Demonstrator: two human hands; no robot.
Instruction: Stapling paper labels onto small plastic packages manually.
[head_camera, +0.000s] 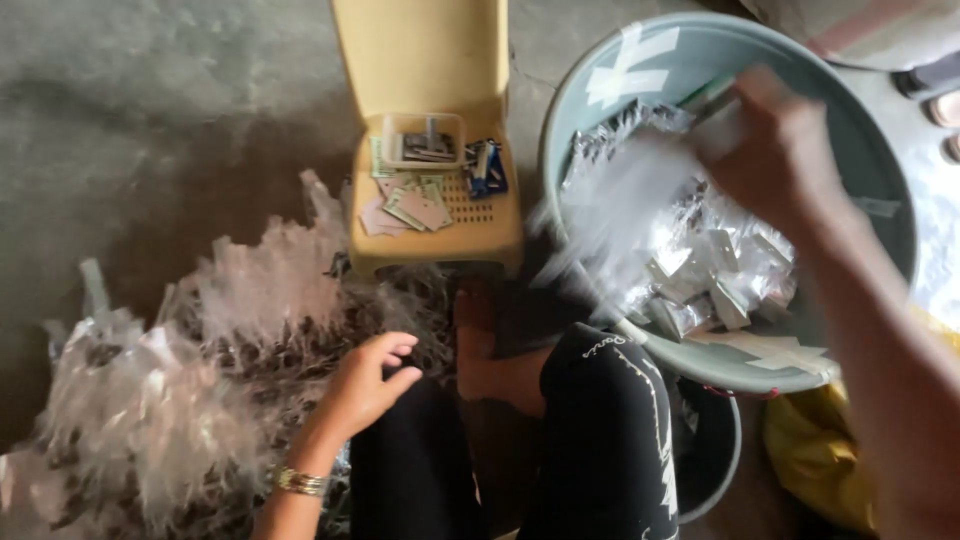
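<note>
My right hand (775, 150) is over a large grey-green tub (880, 190) and grips a clear plastic packet (625, 215) that is blurred by motion, hanging down to the left of the hand. The tub holds several small silvery wrapped packets (715, 285). My left hand (370, 380), with a gold bracelet on the wrist, rests low near my knee with fingers loosely curled and nothing in it. It sits beside a big heap of clear plastic wrappers (200, 370) on the floor.
A yellow plastic chair (430, 60) stands ahead, its seat carrying a small clear box (423, 140), paper labels (410, 208) and a blue item (487, 165). My legs in black trousers (600, 440) fill the lower middle. A yellow bag (815, 460) lies lower right on the concrete floor.
</note>
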